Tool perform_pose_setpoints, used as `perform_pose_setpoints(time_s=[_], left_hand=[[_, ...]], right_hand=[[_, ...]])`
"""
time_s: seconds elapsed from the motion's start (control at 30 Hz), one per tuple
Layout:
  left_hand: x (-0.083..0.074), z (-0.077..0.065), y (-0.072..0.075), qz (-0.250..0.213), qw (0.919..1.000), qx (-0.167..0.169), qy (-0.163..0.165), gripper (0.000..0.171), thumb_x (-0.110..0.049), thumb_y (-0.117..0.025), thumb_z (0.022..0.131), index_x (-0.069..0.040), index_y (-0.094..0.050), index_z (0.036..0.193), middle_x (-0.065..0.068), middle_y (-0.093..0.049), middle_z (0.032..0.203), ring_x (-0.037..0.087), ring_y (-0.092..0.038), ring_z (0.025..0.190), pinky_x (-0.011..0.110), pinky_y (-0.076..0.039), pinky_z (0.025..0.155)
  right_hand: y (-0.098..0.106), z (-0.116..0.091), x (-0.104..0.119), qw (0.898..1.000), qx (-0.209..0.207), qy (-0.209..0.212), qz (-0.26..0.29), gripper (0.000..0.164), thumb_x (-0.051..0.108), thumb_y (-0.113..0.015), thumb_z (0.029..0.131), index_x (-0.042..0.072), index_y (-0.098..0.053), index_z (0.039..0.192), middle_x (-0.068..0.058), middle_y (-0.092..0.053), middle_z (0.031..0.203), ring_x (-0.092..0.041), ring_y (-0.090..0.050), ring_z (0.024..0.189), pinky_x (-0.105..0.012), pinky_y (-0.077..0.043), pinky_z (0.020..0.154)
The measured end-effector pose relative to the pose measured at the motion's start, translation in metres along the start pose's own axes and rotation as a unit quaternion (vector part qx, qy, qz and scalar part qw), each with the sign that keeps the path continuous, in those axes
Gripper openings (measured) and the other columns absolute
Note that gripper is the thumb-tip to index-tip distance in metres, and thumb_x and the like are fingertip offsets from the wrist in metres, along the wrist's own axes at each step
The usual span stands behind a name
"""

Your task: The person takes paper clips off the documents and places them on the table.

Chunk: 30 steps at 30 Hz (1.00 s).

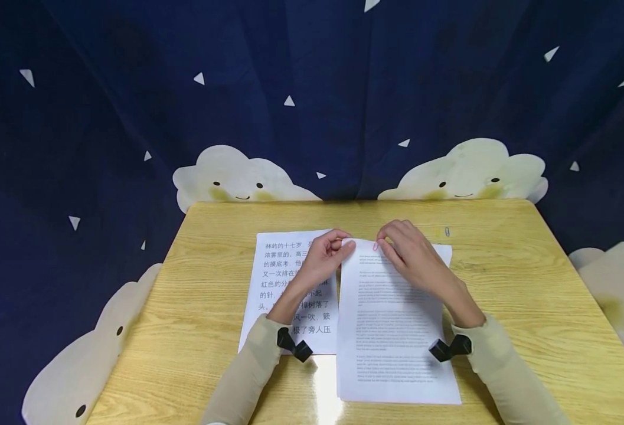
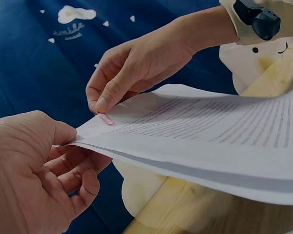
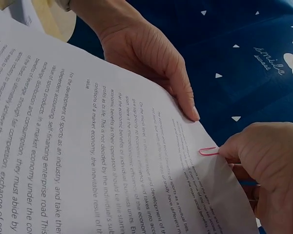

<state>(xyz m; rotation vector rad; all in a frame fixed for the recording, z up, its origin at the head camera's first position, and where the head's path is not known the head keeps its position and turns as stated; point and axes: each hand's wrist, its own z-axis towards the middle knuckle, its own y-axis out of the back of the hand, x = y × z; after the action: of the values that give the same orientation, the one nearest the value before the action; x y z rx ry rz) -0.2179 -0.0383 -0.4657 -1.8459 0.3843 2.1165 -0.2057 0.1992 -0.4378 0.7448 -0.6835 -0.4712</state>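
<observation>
A small stack of printed paper sheets has its top edge raised between both hands. My left hand pinches the top left corner, thumb above and fingers beneath, as the left wrist view shows. A pink paper clip sits over the top edge, its loop lying on the front page. My right hand pinches the clip's outer end between thumb and fingers. In the left wrist view the clip shows just below the right thumb, and a gap runs between the sheets along their side.
A page with large Chinese characters lies on the wooden table to the left, partly under my left arm. More white paper shows behind the stack at right. A small paper clip lies near the table's far edge, before a dark blue curtain.
</observation>
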Motion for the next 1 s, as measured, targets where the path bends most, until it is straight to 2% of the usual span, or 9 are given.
perform_pose_setpoints(time_s=[0.1,0.27,0.4,0.63,0.8,1.0], left_hand=[[0.0001,-0.0009,0.0003,0.002,1.0,0.0,-0.005,0.018,-0.007,-0.062,0.105,0.004,-0.064,0.119,0.0,-0.067,0.078,0.013,-0.05,0.058,0.019,-0.039,0.052],[0.0012,-0.0014,0.0008,-0.006,0.9999,0.008,-0.006,0.019,-0.004,-0.062,0.104,0.005,-0.062,0.12,0.004,-0.07,0.082,0.006,-0.058,0.06,0.02,-0.042,0.053],[0.0012,-0.0015,0.0015,-0.006,0.9998,0.017,-0.005,0.02,-0.006,-0.062,0.105,0.005,-0.062,0.121,0.009,-0.072,0.086,0.009,-0.065,0.065,0.024,-0.047,0.057],[0.0013,-0.0011,0.0035,0.004,0.9996,0.026,-0.005,0.021,-0.01,-0.062,0.106,0.004,-0.065,0.121,0.021,-0.074,0.094,0.013,-0.07,0.069,0.024,-0.053,0.059],[0.0015,-0.0015,0.0036,0.007,0.9995,0.03,-0.005,0.02,-0.009,-0.062,0.105,0.006,-0.065,0.12,0.025,-0.073,0.094,0.013,-0.069,0.068,0.023,-0.051,0.059],[0.0008,-0.0016,0.0029,0.016,0.9993,0.032,-0.011,0.019,-0.008,-0.062,0.105,0.006,-0.065,0.118,0.025,-0.072,0.089,0.011,-0.064,0.063,0.021,-0.045,0.054]], right_hand=[[-0.0007,-0.0005,0.0001,1.0,0.008,-0.007,0.001,0.003,0.01,-0.063,0.104,0.01,-0.066,0.102,-0.005,-0.066,0.107,-0.027,-0.059,0.101,-0.044,-0.046,0.09],[-0.0002,-0.0003,0.0012,1.0,0.012,-0.019,0.012,0.003,0.008,-0.066,0.102,0.011,-0.066,0.104,-0.005,-0.066,0.108,-0.026,-0.059,0.103,-0.044,-0.045,0.09],[0.0002,-0.0002,0.0017,1.0,0.008,-0.023,0.018,0.006,0.006,-0.067,0.101,0.011,-0.065,0.105,-0.004,-0.066,0.109,-0.026,-0.059,0.104,-0.044,-0.045,0.091],[0.0009,-0.0006,0.0022,0.999,0.006,-0.023,0.024,0.003,0.01,-0.063,0.104,0.011,-0.066,0.104,-0.004,-0.066,0.11,-0.025,-0.058,0.105,-0.043,-0.045,0.091],[0.0007,-0.0006,0.0018,1.0,0.005,-0.021,0.022,0.004,0.011,-0.063,0.104,0.011,-0.065,0.102,-0.004,-0.066,0.109,-0.026,-0.058,0.105,-0.044,-0.045,0.092],[0.0009,-0.0008,0.0012,0.999,0.009,-0.027,0.02,0.006,0.012,-0.061,0.106,0.01,-0.065,0.102,-0.004,-0.066,0.108,-0.025,-0.058,0.103,-0.043,-0.045,0.09]])
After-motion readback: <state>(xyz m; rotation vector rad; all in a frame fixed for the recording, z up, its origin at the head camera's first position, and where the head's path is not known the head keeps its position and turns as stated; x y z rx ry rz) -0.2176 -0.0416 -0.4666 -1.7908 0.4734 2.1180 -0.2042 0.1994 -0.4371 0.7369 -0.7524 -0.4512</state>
